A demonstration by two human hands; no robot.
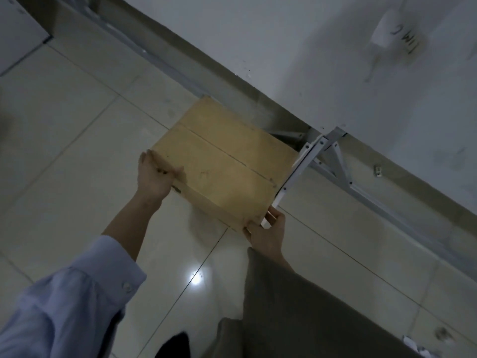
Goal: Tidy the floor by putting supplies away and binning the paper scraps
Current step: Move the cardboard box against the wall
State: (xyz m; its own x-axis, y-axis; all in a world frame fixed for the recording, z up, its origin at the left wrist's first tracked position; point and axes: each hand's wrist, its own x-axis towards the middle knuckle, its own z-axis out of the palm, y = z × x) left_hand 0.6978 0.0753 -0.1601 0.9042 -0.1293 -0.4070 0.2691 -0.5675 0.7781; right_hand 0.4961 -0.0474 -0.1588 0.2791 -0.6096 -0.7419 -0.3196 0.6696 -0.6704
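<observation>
A closed brown cardboard box [222, 161] is held above the tiled floor, its far end reaching under the edge of a white table. My left hand [154, 174] grips the box's near left corner. My right hand [268, 228] grips the near right corner, close beside a white metal table leg [296, 171]. Both sleeves reach in from the bottom of the view. White paper scraps [415, 347] lie on the floor at the bottom right.
The white table top [335, 55] fills the upper right, with a metal frame [361, 195] and braces beneath it. Glossy beige floor tiles [77, 151] spread to the left. A white cabinet [18, 34] stands at the top left.
</observation>
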